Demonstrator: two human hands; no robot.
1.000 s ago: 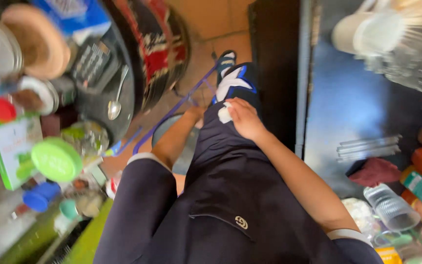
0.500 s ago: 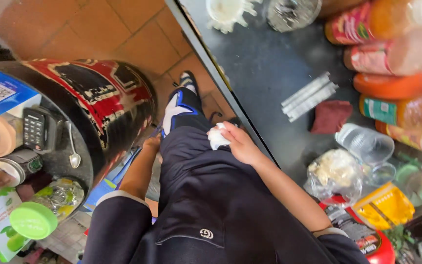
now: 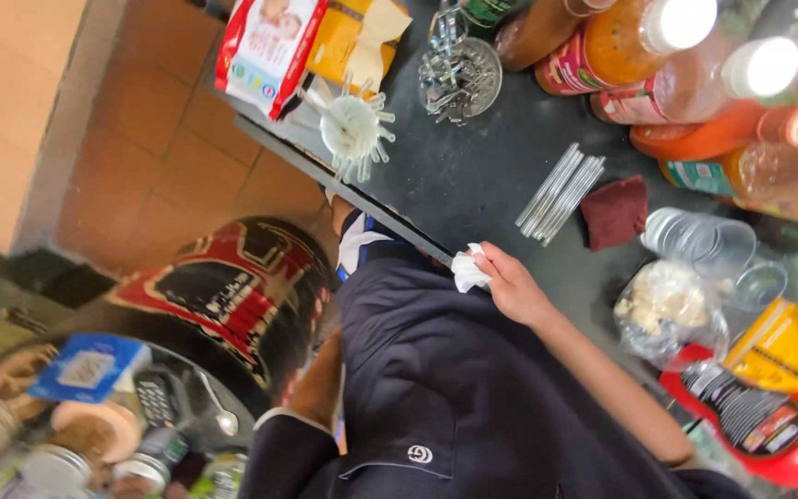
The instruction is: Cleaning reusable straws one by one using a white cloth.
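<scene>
Right hand (image 3: 513, 288): fingers closed on white tissue (image 3: 466, 273) at worktop (image 3: 473, 189) edge. Left hand (image 3: 318, 383): fingers hidden, state unclear.

The cloth (image 3: 466, 273) in the right hand (image 3: 513, 288) is white. The surface (image 3: 491, 166) is dark grey, nearly black. On it lie a maroon sponge (image 3: 616, 211), a bundle of clear straws (image 3: 561, 189) and clear plastic cups (image 3: 699, 242). The bottles (image 3: 685, 88) are orange and red with white caps (one cap is red). A pouch (image 3: 782, 346) is yellow, and a jug (image 3: 759, 430) is red with a black label. The trousers (image 3: 454, 388) are navy. The drum (image 3: 233, 291) is black with red and white patterning. The floor (image 3: 140, 120) tiles are terracotta.
</scene>
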